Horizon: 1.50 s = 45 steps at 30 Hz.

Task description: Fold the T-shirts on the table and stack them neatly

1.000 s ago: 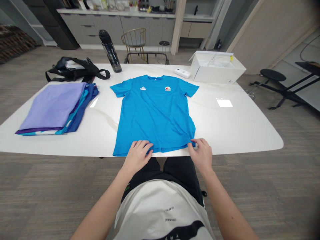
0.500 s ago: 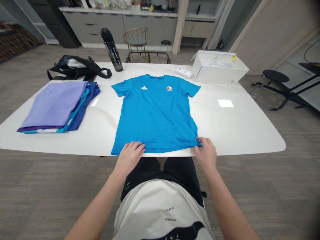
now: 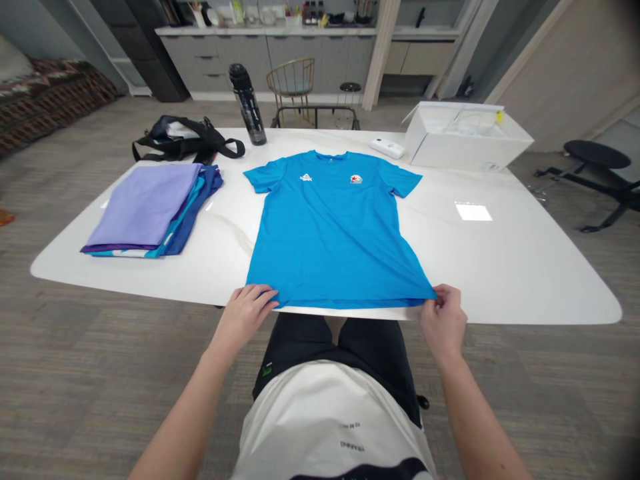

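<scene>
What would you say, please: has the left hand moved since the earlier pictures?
Yes: the left hand has moved left along the blue shirt, nearer the folded clothes on the white table.

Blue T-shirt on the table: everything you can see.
The blue T-shirt is short-sleeved, round-necked and plain bright blue, in thin, smooth, synthetic-looking fabric. It has a white logo and a small emblem with a red star on the chest. It lies front up, spread on the white table, collar away from the person, with slight wrinkles. The left hand rests on the near left hem corner; the right hand pinches the near right one.
</scene>
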{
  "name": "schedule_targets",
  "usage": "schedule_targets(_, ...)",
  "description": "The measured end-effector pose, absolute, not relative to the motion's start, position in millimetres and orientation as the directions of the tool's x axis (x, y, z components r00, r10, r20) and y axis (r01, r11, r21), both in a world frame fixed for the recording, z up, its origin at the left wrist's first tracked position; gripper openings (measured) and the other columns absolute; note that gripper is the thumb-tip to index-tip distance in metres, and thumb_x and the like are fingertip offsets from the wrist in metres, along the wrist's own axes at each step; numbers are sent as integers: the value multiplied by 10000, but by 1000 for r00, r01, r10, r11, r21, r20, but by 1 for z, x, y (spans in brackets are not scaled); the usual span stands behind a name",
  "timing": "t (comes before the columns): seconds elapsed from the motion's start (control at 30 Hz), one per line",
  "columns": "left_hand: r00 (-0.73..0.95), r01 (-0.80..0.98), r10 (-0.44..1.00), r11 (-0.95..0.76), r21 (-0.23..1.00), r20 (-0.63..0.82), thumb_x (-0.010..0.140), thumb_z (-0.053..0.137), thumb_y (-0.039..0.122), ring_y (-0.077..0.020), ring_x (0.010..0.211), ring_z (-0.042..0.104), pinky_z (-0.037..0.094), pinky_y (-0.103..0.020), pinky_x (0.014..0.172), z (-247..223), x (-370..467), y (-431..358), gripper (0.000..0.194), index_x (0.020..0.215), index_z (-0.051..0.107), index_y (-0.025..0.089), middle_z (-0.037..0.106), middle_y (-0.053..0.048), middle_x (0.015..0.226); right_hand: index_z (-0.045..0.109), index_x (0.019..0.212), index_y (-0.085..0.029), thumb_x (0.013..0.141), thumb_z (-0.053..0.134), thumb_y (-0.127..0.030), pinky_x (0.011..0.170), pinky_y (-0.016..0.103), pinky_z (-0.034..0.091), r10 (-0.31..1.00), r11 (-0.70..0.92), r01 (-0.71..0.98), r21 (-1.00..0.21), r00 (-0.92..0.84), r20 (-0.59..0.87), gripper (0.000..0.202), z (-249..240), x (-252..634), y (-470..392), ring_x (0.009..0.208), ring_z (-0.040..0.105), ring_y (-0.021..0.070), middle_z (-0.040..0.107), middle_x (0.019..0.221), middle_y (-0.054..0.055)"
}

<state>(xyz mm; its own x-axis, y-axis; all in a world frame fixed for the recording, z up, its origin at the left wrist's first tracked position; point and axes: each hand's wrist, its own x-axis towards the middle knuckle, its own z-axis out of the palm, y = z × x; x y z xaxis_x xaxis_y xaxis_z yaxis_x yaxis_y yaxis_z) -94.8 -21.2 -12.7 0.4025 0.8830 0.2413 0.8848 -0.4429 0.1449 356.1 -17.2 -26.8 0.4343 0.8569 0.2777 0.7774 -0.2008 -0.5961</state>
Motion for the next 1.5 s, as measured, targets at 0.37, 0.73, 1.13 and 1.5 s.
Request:
schedule_targets(0.37, 262, 905, 842, -384, 183, 471, 1015, 532, 242, -233, 954, 676, 522, -395, 885, -14, -96, -24, 186, 1143, 665, 224, 742, -80, 1041, 617, 910, -225, 788, 565, -332, 615, 303, 304, 910, -242, 877, -416, 354, 216, 170, -20, 353, -14, 715, 542, 206, 651, 884, 51)
schedule_targets(0.73, 147, 863, 858, -354, 360, 492, 998, 559, 241, -216, 958, 666, 535, -390, 895, -1, -92, -25, 152, 1101, 670, 238, 717, -72, 1036, 605, 1113, -212, 827, 506, -270, 681, 316, 384, 844, -196, 826, -529, 417, 338, 308, -18, 366, -19, 726, 601, 210, 675, 909, 53)
schedule_targets(1.13, 248, 954, 907, -289, 76, 340, 1002, 495, 210, -266, 1000, 659, 451, -415, 859, -13, -107, -37, 235, 1174, 654, 221, 728, -81, 1112, 621, 1026, -209, 863, 500, -385, 625, 311, 339, 920, -205, 879, -431, 323, 220, 268, -21, 367, -28, 716, 577, 232, 641, 796, 52)
schedule_targets(1.5, 81, 789, 922, -290, 541, 378, 1016, 528, 341, -215, 1009, 660, 507, -375, 929, -6, -105, -25, 196, 1090, 668, 225, 721, -63, 1051, 617, 1089, -202, 848, 517, -331, 698, 320, 437, 840, -215, 697, -684, 489, 235, 290, -15, 373, -27, 686, 633, 205, 717, 923, 71)
